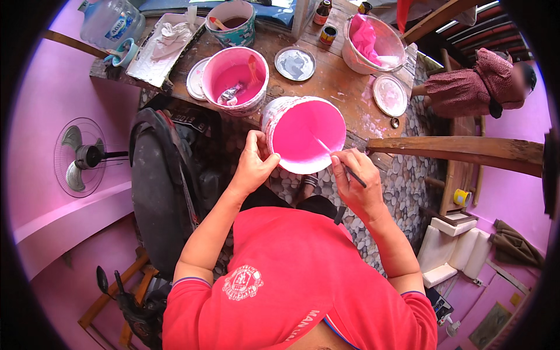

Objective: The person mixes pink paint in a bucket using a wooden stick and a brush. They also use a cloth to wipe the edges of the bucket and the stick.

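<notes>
Our right hand [363,188] pinches a stick [355,177] angled into the bucket [272,116] at twelve o'clock, our left hand [255,162] clasps its eight-o'clock edge, and we seem to be stirring pink paint [294,131], which calls for a steady hold next.

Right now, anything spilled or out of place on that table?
Yes: pink smears on the wooden table, beside the round whitish lid at right. They look like stray paint, outside any container. Can't tell whether they're wet. Nothing else stands out.
</notes>
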Demonstrator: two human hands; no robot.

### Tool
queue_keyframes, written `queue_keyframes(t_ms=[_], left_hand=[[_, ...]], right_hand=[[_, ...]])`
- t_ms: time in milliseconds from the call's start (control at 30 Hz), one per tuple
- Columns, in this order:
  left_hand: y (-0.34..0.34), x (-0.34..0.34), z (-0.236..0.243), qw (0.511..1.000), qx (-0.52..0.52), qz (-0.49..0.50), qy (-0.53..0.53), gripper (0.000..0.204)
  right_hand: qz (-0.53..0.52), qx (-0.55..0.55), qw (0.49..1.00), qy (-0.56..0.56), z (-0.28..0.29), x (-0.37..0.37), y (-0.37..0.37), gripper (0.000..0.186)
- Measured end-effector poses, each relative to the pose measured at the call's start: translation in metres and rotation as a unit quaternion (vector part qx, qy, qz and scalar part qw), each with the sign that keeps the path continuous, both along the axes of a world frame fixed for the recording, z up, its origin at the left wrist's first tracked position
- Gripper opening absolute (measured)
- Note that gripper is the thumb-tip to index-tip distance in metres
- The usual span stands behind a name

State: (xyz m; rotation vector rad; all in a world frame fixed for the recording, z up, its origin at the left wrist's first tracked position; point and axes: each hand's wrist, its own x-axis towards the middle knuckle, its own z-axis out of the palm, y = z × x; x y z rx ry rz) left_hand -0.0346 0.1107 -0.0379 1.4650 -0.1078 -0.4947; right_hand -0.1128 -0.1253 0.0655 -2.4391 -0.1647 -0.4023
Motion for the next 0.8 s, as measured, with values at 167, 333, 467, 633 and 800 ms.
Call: queue_keyframes(t_ms=[167,333,467,633,800], left_hand=[[-0.012,0.002,-0.009,0.999,-0.012,0.019,0.026,0.034],[-0.028,0.003,-0.018,0.997,-0.027,0.041,0.057,0.032],[-0.037,0.004,-0.034,0.995,-0.05,0.053,0.064,0.03],[-0.052,0.005,-0.038,0.99,-0.068,0.106,0.072,0.025],[-0.057,0.006,-0.044,0.988,-0.064,0.118,0.074,0.025]], right_hand=[[-0.01,0.022,0.999,-0.023,-0.001,0.0,-0.012,0.006],[-0.016,0.045,0.999,-0.025,-0.014,0.005,-0.029,0.008],[-0.014,0.048,0.998,-0.034,-0.026,0.014,-0.042,0.008],[-0.02,0.068,0.997,-0.007,-0.033,0.024,-0.056,0.009],[-0.047,0.159,0.986,0.017,-0.056,0.035,-0.069,0.017]])
